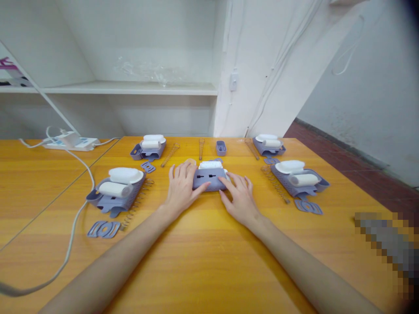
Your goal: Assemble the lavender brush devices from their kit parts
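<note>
A purple-grey plastic basket (211, 183) lies on the table in front of me, its face with two dark keyhole slots turned up toward me. My left hand (183, 183) grips its left end, thumb along the front face and fingers behind. At the right end my right hand (240, 196) holds it, index fingertip on the face and thumb at the lower edge. A white piece (210, 165) shows just behind the basket. Beside my left fingers is a small round beige thing (190, 162), partly hidden.
Similar baskets with white oval and cylindrical pieces stand left (114, 196) and right (299, 179), others farther back. Wire coils (135, 205) and flat slotted plates (104, 229) lie near them. A small purple-grey cup (221, 148) stands behind. A white cable (77, 218) crosses the left side.
</note>
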`<control>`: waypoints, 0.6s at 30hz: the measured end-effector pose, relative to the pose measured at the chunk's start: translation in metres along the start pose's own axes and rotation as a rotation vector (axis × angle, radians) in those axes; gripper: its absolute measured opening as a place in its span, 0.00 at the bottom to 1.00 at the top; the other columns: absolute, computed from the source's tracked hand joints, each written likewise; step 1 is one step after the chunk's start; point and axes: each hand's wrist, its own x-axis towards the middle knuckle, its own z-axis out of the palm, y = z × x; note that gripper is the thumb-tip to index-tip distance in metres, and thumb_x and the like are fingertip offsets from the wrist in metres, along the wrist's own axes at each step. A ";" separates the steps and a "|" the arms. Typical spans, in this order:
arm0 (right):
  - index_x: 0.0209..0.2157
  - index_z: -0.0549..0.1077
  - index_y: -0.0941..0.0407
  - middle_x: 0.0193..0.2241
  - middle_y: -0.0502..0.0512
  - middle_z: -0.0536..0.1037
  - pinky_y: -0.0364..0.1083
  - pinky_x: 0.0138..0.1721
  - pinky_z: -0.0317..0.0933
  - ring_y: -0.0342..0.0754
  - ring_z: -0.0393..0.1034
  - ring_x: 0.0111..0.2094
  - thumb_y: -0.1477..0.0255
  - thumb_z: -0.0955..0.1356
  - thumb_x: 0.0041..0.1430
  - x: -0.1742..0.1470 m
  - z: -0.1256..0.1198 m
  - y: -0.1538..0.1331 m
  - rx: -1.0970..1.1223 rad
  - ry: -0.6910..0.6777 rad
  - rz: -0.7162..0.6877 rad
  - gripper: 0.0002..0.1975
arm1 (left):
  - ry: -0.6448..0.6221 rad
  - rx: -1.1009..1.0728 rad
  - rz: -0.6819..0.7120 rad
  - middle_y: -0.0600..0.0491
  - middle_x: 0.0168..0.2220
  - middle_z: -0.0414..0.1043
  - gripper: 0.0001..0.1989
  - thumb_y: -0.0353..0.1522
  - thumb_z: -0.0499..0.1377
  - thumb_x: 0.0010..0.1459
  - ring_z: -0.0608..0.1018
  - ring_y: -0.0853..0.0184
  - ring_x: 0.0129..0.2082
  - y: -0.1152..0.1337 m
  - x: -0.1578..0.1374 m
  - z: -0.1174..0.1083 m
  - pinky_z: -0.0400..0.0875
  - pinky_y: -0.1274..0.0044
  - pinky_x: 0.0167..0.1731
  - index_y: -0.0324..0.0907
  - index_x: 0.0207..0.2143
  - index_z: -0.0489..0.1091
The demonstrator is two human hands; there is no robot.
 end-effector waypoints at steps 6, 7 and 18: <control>0.52 0.64 0.53 0.52 0.62 0.65 0.63 0.54 0.44 0.57 0.57 0.53 0.70 0.63 0.56 0.000 0.000 -0.001 0.008 0.075 0.020 0.20 | -0.001 0.010 -0.158 0.44 0.44 0.71 0.19 0.42 0.46 0.61 0.69 0.56 0.48 -0.010 -0.002 0.000 0.50 0.56 0.53 0.41 0.45 0.66; 0.52 0.64 0.53 0.52 0.62 0.65 0.63 0.54 0.44 0.57 0.57 0.53 0.70 0.63 0.56 0.000 0.000 -0.001 0.010 0.074 0.021 0.21 | 0.004 0.013 -0.168 0.44 0.43 0.71 0.18 0.41 0.46 0.61 0.69 0.56 0.47 -0.011 -0.002 0.000 0.50 0.56 0.53 0.41 0.44 0.66; 0.53 0.63 0.55 0.52 0.61 0.66 0.62 0.55 0.44 0.57 0.57 0.53 0.69 0.63 0.57 0.000 0.000 -0.001 0.029 0.063 0.026 0.22 | 0.173 -0.008 -0.219 0.48 0.38 0.73 0.10 0.29 0.50 0.58 0.72 0.59 0.39 -0.026 -0.010 0.001 0.64 0.62 0.42 0.41 0.42 0.65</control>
